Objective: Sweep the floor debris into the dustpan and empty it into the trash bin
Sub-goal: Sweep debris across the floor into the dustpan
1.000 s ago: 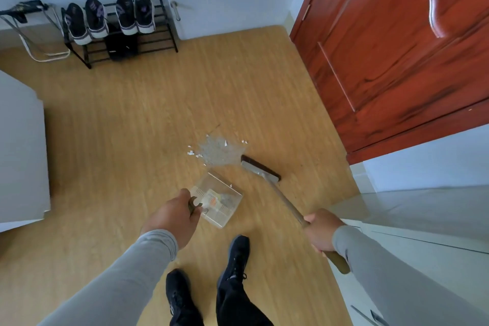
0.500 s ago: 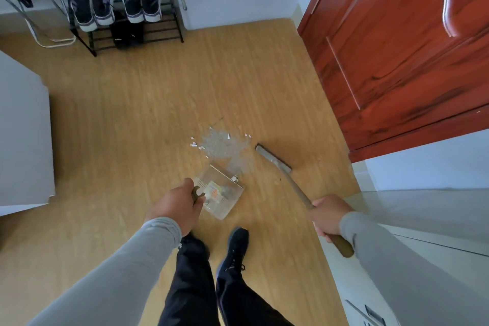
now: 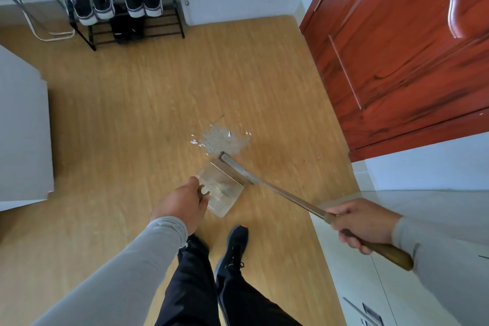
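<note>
Your dustpan (image 3: 221, 190) is a clear, boxy plastic tray with ribbed lines along its back, lying low on the wood-grain floor (image 3: 127, 103). Just beyond its front lip lies the debris (image 3: 221, 139): a pale, gritty patch with a few white flakes at its edges. The broom (image 3: 267, 186) has a thin, straight shaft, a brown wooden grip at your end and a narrow flat head that sits at the dustpan's mouth, between the pan and the pile.

Both your arms, in smooth grey sleeves, reach forward and down. Your left hand (image 3: 181, 205) is knuckles-up with its fingers curled round the dustpan's dark handle. Your right hand (image 3: 362, 222) is out to the side, wrapped tight round the broom where shaft meets grip.

A glossy red-brown door (image 3: 402, 55) stands to the right, and a black wire shoe rack (image 3: 124, 10) holds sneakers against the far wall.
</note>
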Motion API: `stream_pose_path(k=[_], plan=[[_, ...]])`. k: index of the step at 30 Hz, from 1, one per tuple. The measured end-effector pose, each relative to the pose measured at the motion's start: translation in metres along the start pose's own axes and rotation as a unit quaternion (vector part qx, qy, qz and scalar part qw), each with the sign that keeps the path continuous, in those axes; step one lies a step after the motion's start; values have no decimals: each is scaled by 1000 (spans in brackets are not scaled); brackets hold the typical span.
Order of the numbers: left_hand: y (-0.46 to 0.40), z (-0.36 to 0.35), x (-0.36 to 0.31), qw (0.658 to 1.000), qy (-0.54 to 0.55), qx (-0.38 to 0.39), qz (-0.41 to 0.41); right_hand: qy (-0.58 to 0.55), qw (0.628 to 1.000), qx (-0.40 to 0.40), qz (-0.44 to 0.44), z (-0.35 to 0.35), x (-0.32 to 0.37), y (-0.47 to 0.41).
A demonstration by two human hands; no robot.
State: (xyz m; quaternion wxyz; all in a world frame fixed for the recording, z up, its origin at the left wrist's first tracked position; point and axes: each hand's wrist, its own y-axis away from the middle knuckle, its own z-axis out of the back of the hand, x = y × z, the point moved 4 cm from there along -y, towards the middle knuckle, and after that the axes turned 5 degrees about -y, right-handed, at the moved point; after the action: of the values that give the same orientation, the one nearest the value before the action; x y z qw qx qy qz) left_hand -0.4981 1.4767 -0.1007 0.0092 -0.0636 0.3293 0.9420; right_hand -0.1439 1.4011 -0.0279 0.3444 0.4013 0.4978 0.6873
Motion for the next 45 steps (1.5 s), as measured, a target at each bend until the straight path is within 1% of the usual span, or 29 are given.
stream_pose_path(k=[3,6,8,11,13,17,19,21,24,28,30,32,35,38,42,45], plan=[[-1,1,-2,1000,5,-2,0,3,999,-38,-5,0,3,-10],[-1,1,-4,1000,8,-1,0,49,997,-57,-26,-15,14,-38],[0,0,-4,1000,4,-3,-2,86,995,-40,-32,-34,22,-50],[-2,1,-5,1000,4,-4,-1,104,994,20,-24,-58,27,-46],[-2,2,-5,1000,5,0,3,84,995,50,-20,-56,28,-34],[2,2,-2,1000,6,1,0,17,999,45,-16,-19,22,-6],[5,3,1,1000,11,3,1,-8,1000,24,-10,-1,17,4],[13,6,4,1000,20,6,5,-22,1000,-15,2,12,18,10],[26,4,4,999,43,8,17,-22,997,-67,34,16,33,3],[25,0,-2,994,97,4,57,63,989,-123,51,7,77,-38],[16,-4,-7,993,101,2,63,112,982,-142,52,0,96,-65],[9,-9,-12,993,97,-1,61,136,979,-145,40,-10,102,-91],[7,-16,-17,993,99,1,59,203,970,-131,4,-30,92,-103],[8,-17,-20,993,102,-10,57,233,968,-87,-14,-43,68,-87],[8,-12,-20,993,107,-13,52,226,974,-19,-15,-41,43,-50],[7,-7,-22,992,112,-13,48,159,987,17,-24,-18,32,-28]])
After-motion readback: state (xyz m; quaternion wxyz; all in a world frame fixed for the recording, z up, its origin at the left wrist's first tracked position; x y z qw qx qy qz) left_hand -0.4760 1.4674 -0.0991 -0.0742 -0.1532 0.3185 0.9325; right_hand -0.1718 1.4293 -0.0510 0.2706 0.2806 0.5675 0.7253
